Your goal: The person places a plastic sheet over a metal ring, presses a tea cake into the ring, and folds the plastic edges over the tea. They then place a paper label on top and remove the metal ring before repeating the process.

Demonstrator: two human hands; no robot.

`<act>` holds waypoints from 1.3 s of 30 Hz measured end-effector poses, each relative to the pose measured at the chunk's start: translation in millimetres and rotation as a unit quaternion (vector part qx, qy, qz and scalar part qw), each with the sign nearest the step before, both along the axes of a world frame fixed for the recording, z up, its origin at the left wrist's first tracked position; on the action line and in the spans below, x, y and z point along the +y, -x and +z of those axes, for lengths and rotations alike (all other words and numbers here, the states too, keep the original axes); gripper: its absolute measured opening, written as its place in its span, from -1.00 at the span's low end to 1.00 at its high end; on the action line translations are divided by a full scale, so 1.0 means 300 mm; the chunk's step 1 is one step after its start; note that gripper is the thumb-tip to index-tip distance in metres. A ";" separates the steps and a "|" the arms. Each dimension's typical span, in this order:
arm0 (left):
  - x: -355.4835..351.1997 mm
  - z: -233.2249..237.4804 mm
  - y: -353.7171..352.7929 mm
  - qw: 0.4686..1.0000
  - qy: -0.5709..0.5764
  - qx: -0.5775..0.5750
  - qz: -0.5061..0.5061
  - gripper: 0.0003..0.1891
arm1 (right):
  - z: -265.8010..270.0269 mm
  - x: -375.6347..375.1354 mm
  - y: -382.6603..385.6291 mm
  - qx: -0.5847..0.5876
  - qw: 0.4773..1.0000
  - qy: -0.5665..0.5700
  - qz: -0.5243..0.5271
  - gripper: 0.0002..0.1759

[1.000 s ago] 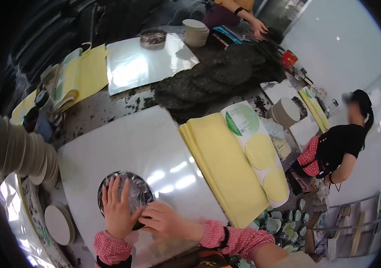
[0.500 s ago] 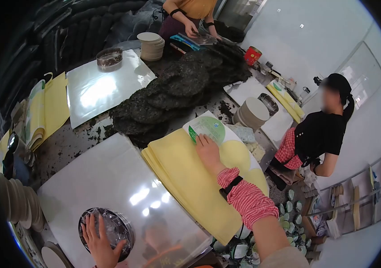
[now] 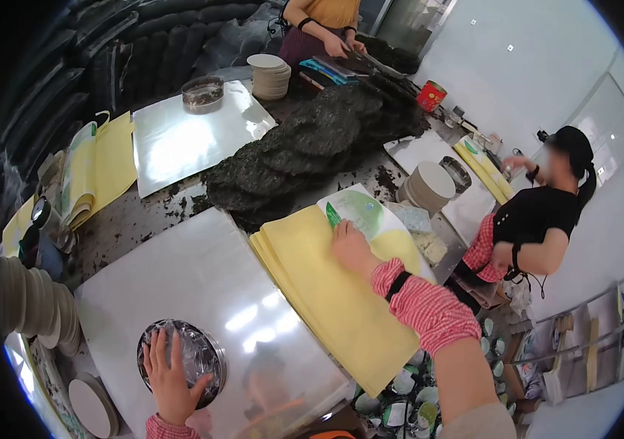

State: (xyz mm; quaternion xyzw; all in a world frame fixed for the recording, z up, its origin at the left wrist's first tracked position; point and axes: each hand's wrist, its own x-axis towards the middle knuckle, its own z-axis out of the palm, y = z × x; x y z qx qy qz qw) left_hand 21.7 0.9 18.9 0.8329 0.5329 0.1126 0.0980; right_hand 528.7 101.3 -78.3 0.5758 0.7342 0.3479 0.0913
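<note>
My left hand (image 3: 171,377) lies with fingers spread on clear plastic film inside a round metal ring (image 3: 218,364). Dark material shows faintly under the film. The ring rests on a shiny silvery sheet (image 3: 173,271). To the right, my right hand (image 3: 353,246) has its fingers bent and drawn together on the top sheet of a stack of yellow wrapping paper (image 3: 319,293). This top sheet bears a green and white round print (image 3: 363,212), beside my fingertips. Just what lies under those fingertips is hidden.
Dark, flat seaweed-like rounds (image 3: 305,139) are heaped behind the paper. Stacks of pale discs (image 3: 34,300) stand at the left edge. Another silvery sheet (image 3: 173,154) holds a second ring (image 3: 202,91). Two people work nearby, one at the far side, one in black (image 3: 535,212) at right.
The view has shifted, so the table sits further right. My right fingers have gone from lying flat to bent on the printed sheet. The person in black has raised a hand.
</note>
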 end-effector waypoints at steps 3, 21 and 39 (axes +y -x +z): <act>-0.001 0.003 0.000 1.000 0.003 -0.003 0.005 -0.02 | 0.108 0.016 -0.011 0.034 0.991 0.127 -0.022 -0.69; 0.006 -0.106 0.049 0.985 0.035 -0.158 -0.061 -0.38 | 0.294 -0.411 1.008 0.547 0.747 0.181 0.332 -0.77; -0.019 0.006 0.145 0.837 0.053 -0.538 0.080 -0.48 | 0.307 -0.290 1.275 0.420 0.815 0.309 0.251 -0.18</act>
